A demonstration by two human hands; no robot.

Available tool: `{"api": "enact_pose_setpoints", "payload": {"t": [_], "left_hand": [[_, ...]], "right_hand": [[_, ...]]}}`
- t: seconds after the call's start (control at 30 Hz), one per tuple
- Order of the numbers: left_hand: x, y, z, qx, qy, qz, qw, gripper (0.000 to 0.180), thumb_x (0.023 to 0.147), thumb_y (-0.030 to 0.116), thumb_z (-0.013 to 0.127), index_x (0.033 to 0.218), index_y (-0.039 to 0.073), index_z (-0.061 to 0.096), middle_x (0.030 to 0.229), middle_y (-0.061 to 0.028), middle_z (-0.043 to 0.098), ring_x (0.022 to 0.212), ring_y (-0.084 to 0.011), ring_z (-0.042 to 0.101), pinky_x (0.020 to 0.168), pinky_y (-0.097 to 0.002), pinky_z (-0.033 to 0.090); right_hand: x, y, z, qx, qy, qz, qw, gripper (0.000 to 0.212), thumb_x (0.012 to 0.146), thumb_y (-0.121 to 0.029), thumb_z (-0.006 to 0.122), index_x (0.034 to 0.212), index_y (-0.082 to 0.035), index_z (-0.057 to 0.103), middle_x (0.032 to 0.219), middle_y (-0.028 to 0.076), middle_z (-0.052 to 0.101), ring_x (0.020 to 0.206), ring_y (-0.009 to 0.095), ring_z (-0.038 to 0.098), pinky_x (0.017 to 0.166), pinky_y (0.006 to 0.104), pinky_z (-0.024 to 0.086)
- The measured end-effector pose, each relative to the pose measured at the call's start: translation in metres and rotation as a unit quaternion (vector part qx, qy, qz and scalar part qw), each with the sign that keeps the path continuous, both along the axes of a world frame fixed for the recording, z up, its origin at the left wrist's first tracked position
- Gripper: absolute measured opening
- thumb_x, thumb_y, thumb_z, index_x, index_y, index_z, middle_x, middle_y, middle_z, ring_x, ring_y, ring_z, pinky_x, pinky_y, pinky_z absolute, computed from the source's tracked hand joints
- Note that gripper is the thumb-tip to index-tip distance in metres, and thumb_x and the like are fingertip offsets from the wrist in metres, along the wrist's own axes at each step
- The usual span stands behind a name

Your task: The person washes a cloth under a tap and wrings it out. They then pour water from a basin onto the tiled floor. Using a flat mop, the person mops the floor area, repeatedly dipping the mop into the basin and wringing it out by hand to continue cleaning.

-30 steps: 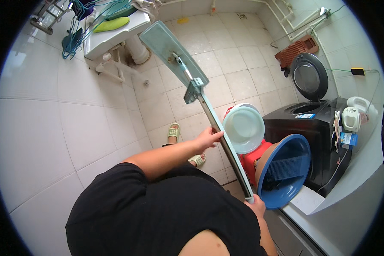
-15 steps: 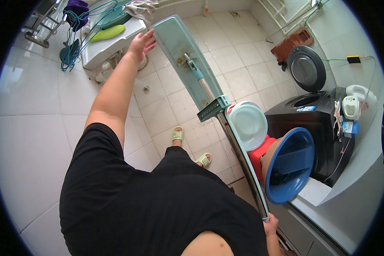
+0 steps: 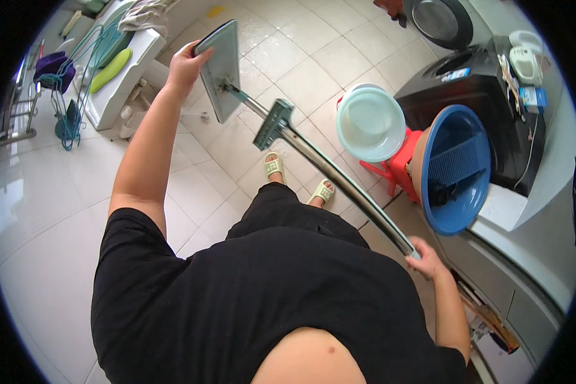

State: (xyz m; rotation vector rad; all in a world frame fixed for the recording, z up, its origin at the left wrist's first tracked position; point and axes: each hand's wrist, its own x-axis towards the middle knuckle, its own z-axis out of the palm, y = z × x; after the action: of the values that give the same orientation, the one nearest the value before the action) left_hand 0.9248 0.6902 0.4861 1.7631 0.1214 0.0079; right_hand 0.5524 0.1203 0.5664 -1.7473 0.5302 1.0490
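Note:
A flat mop runs slantwise in front of my body. Its long pale-green head [image 3: 226, 67] is tilted up at the far left, and my left hand [image 3: 187, 67] is closed around its outer edge. From the head a metal pole [image 3: 342, 179] comes back toward me on the right. A green scraper block [image 3: 275, 125] sits on the pole a short way below the head. Down at the near end of the pole, my right hand [image 3: 427, 258] is wrapped around the tip.
On the right are a pale-green basin [image 3: 370, 123], a red stool [image 3: 397, 166], a blue tub [image 3: 457, 214] with a washboard inside, and a black washing machine [image 3: 429, 105] with its lid up. A white sink [image 3: 142, 54] and blue hangers [image 3: 77, 77] stand at the left.
My left hand was spread at the mop head's corner; now it grips the edge. The head has turned and come left, and my right hand has risen with the pole's end.

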Motion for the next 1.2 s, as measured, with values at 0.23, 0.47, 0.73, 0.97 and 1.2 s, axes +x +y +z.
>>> {"api": "enact_pose_setpoints", "payload": {"t": [0.23, 0.47, 0.73, 0.97, 1.2], "left_hand": [[-0.006, 0.038, 0.020, 0.117, 0.023, 0.062, 0.991, 0.047, 0.067, 0.003, 0.057, 0.113, 0.000, 0.048, 0.089, -0.0048, 0.057, 0.076, -0.0106, 0.052, 0.067, -0.0199, 0.041], [0.001, 0.050, -0.001, 0.287, 0.024, -0.106, 0.952, 0.037, 0.071, 0.005, 0.057, 0.108, 0.003, 0.055, 0.088, -0.0038, 0.061, 0.079, -0.0115, 0.055, 0.073, -0.0227, 0.041], [-0.010, 0.077, -0.030, 0.486, -0.027, 0.010, 0.873, 0.034, 0.076, 0.026, 0.060, 0.102, 0.005, 0.056, 0.088, -0.0107, 0.062, 0.080, -0.0207, 0.059, 0.072, -0.0296, 0.043], [-0.012, 0.061, -0.016, 0.407, -0.080, 0.050, 0.909, 0.034, 0.076, 0.028, 0.061, 0.102, 0.006, 0.057, 0.082, -0.0077, 0.063, 0.074, -0.0172, 0.059, 0.068, -0.0264, 0.043], [-0.014, 0.106, -0.037, 0.313, -0.018, 0.231, 0.921, 0.048, 0.071, 0.030, 0.066, 0.107, 0.000, 0.054, 0.088, -0.0069, 0.063, 0.078, -0.0148, 0.058, 0.071, -0.0264, 0.044]], "right_hand": [[0.044, 0.051, -0.033, -0.280, -0.186, 0.262, 0.904, 0.034, 0.064, -0.029, 0.067, 0.090, -0.011, 0.056, 0.075, 0.012, 0.058, 0.074, 0.028, 0.058, 0.063, 0.0370, 0.045], [0.090, 0.039, -0.007, 0.033, 0.052, 0.074, 0.995, 0.032, 0.069, -0.018, 0.063, 0.097, -0.004, 0.054, 0.067, 0.000, 0.052, 0.052, 0.008, 0.049, 0.046, 0.0233, 0.042], [0.072, 0.048, -0.031, -0.437, -0.246, 0.342, 0.794, 0.037, 0.064, -0.015, 0.063, 0.095, -0.007, 0.045, 0.080, 0.013, 0.056, 0.074, 0.031, 0.056, 0.065, 0.0403, 0.044], [0.081, 0.026, -0.029, -0.128, -0.066, 0.315, 0.938, 0.031, 0.063, -0.012, 0.060, 0.090, -0.002, 0.046, 0.071, 0.013, 0.055, 0.065, 0.023, 0.056, 0.060, 0.0329, 0.045], [0.072, -0.007, -0.009, -0.067, 0.070, 0.207, 0.974, 0.045, 0.061, -0.016, 0.070, 0.099, -0.004, 0.049, 0.075, 0.008, 0.056, 0.054, 0.012, 0.053, 0.048, 0.0267, 0.045]]}}
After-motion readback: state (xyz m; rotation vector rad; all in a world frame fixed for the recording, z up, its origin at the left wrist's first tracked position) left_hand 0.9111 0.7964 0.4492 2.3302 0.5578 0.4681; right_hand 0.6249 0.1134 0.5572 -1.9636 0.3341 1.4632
